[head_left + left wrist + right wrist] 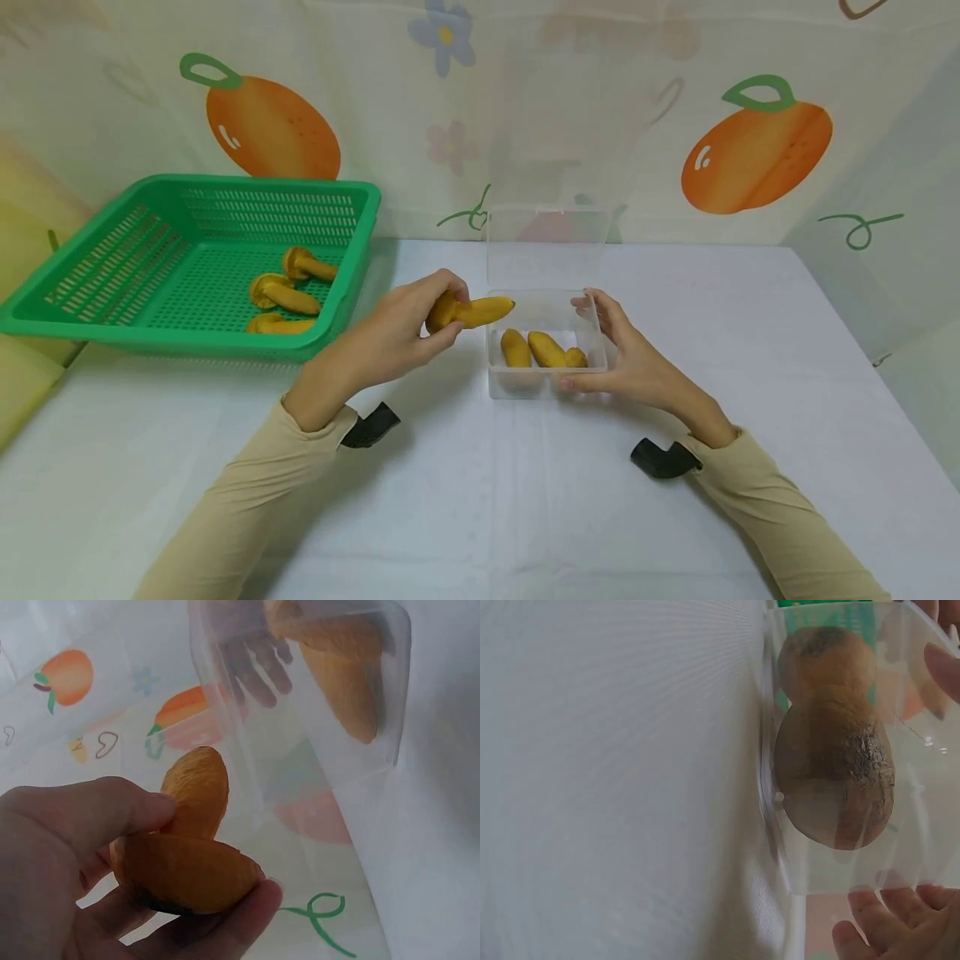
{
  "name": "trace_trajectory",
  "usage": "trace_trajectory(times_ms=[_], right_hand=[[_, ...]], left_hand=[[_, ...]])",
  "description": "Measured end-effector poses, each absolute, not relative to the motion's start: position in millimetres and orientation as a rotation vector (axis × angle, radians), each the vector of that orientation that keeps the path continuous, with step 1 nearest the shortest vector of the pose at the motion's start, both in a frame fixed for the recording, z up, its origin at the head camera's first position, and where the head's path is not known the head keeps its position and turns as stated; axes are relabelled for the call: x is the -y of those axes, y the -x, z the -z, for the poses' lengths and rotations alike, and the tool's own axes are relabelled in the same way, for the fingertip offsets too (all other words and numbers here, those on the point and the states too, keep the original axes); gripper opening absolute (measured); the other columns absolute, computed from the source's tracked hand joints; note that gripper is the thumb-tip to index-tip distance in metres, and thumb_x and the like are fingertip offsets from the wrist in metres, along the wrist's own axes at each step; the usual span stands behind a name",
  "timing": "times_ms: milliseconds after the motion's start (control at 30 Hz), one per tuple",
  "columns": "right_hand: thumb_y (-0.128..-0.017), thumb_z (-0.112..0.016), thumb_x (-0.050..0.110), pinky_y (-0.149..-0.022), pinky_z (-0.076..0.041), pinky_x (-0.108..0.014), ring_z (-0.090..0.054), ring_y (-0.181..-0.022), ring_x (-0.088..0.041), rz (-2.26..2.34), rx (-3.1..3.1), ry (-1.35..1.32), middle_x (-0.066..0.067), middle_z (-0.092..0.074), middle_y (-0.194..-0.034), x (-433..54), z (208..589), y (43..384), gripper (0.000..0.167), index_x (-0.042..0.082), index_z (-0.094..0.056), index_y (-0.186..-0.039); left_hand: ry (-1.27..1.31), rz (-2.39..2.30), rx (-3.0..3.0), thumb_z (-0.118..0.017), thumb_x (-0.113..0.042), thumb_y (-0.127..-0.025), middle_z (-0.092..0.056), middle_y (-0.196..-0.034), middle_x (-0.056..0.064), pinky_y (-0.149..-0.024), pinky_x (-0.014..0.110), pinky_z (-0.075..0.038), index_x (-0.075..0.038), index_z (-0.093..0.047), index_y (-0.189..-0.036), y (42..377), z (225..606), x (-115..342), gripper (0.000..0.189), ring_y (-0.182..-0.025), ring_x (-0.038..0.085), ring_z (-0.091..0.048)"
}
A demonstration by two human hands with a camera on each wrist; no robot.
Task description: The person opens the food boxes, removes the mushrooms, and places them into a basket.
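Observation:
My left hand [397, 329] pinches a yellow mushroom [483, 312] by its cap, stem pointing right, beside the left wall of a clear plastic box [517, 384]. The left wrist view shows thumb and fingers around the mushroom's cap [187, 874]. At the box's right side, my right hand [637, 367] holds it, with the thumb on the front and fingers at the back corner. Two yellow mushrooms lie inside the box, one on the left [515, 348] and one on the right [550, 351]. Through the clear wall, the right wrist view shows mushrooms [832, 772] closely.
A green plastic basket [358, 250] stands at the left with 3 yellow mushrooms [283, 296] in it. The box's clear lid [547, 250] stands raised behind it. A fruit-patterned cloth [637, 125] hangs behind the white-covered table [420, 500].

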State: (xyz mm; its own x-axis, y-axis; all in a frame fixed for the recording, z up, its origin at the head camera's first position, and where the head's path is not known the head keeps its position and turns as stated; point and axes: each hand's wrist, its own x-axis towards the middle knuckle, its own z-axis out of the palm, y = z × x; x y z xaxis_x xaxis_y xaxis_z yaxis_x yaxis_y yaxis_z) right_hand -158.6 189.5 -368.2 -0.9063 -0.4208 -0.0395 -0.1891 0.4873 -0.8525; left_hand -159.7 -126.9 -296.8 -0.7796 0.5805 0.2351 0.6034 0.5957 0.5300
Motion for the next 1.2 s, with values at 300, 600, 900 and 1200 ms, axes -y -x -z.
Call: trace_trajectory(times_ms=[300,600,900,1200], right_hand=[[-0.081,-0.083,0.029,-0.122,-0.012,-0.06,-0.01,-0.154,-0.036,1.393,-2.479,0.552,-0.008,-0.017,-0.165,-192.9,367.5,156.9,0.115,0.016,0.0,-0.16],[-0.08,-0.084,0.028,-0.123,-0.014,-0.058,-0.014,-0.154,-0.034,1.401,-2.492,0.526,-0.007,-0.021,-0.164,-193.8,364.5,155.8,0.112,0.014,-0.005,-0.159],[-0.081,-0.083,0.024,-0.122,-0.015,-0.058,-0.014,-0.154,-0.036,1.425,-2.491,0.523,-0.009,-0.02,-0.163,-191.7,365.9,157.7,0.109,0.014,-0.008,-0.159],[-0.081,-0.083,0.028,-0.121,-0.016,-0.062,-0.014,-0.153,-0.04,1.401,-2.487,0.475,-0.008,-0.015,-0.166,-191.7,366.6,156.8,0.111,0.017,-0.005,-0.159]], left_hand=[[0.916,0.92,2.731,-0.066,-0.006,-0.093,-0.055,-0.083,0.003,-0.064,0.025,-0.044,-0.006,-0.056,-0.11,157.1,287.7,152.9,0.02,-0.073,0.014,-0.049],[0.76,0.887,2.632,-0.068,-0.001,-0.09,-0.061,-0.091,0.004,-0.079,0.017,-0.046,-0.005,-0.06,-0.112,160.7,275.9,189.9,0.023,-0.082,0.013,-0.055],[0.584,0.941,2.627,-0.068,-0.001,-0.091,-0.063,-0.106,0.015,-0.072,0.0,-0.042,-0.003,-0.06,-0.119,165.7,273.5,228.2,0.029,-0.084,0.001,-0.05],[0.364,0.928,2.773,-0.064,-0.006,-0.095,-0.058,-0.123,0.02,-0.072,0.0,-0.035,-0.005,-0.055,-0.127,175.8,280.3,263.2,0.034,-0.101,0.022,-0.058]])
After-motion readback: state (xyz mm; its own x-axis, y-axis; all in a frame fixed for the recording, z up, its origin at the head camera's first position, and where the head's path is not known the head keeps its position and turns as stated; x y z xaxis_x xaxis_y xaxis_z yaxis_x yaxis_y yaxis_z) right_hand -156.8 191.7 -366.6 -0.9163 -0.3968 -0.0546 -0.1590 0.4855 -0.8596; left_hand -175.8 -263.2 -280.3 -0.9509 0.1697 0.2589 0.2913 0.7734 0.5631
